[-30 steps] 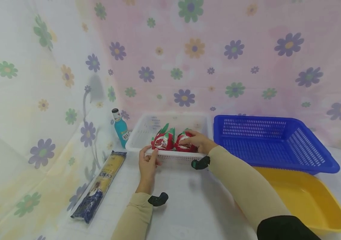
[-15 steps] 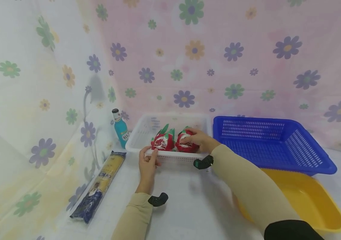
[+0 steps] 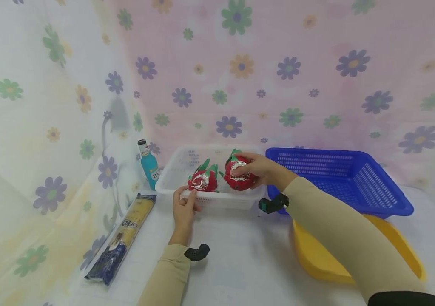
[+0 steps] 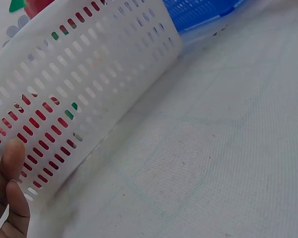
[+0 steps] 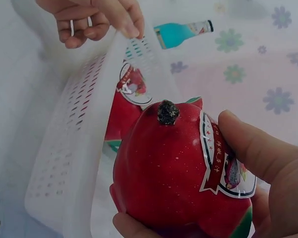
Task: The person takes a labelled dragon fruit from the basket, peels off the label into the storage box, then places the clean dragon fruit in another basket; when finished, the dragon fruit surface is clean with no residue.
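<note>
My right hand (image 3: 265, 169) grips a red dragon fruit (image 3: 238, 173) with green scales and a label, raised a little above the front rim of the white perforated basket (image 3: 236, 200). In the right wrist view the thumb lies by the label of this dragon fruit (image 5: 159, 168), and its dark stem end shows. A second dragon fruit (image 3: 203, 180) sits inside the basket at the left. With thumb and fingers, my left hand (image 3: 184, 212) pinches the basket's front rim; in the left wrist view fingertips (image 4: 12, 158) show beside the basket's slotted wall (image 4: 84, 84).
Right of the white basket stands a blue perforated basket (image 3: 385, 187), with a yellow basin (image 3: 317, 259) in front of it, partly behind the right sleeve. A turquoise bottle (image 3: 149, 165) leans at the left back. A noodle packet (image 3: 123, 238) lies on the table at left.
The right hand has lifted the right-hand dragon fruit up from the basket and slightly to the right. The left hand keeps its hold on the rim. The head view has shifted slightly.
</note>
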Available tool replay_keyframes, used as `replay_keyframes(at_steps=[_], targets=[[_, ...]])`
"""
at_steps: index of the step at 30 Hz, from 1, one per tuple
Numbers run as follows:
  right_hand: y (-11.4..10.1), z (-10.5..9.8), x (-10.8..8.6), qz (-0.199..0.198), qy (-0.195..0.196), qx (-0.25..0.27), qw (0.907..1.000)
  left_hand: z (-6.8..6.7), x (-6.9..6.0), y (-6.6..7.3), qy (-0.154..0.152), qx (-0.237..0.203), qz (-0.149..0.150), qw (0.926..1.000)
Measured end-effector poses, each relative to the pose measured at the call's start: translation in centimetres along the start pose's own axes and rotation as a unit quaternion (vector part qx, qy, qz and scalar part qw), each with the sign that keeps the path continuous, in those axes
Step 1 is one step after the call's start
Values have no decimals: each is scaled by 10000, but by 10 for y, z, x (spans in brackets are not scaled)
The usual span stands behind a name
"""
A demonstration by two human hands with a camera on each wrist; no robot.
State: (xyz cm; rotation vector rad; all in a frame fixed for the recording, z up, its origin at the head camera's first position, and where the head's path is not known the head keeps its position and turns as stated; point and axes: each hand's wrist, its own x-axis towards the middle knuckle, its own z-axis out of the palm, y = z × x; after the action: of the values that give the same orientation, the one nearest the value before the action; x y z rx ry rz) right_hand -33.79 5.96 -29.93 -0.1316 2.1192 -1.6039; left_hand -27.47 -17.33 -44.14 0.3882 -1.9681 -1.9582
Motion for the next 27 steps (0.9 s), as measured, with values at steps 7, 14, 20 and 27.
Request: replay_keyframes(at_steps=[7, 14, 20, 27], targets=[[-1, -8, -36, -209, -63, -249, 9995, -1, 0, 2, -114, 27, 4, 9999], [14, -8, -63, -313, -77, -307, 9990, -3, -2, 3, -141, 269, 27, 9995], [32, -5, -86, -297, -88, -104, 9995, -5, -3, 3, -248, 249, -70, 9994], [50, 2, -112, -361, -40, -92, 9993, -6, -2, 4, -281, 362, 109, 9989]])
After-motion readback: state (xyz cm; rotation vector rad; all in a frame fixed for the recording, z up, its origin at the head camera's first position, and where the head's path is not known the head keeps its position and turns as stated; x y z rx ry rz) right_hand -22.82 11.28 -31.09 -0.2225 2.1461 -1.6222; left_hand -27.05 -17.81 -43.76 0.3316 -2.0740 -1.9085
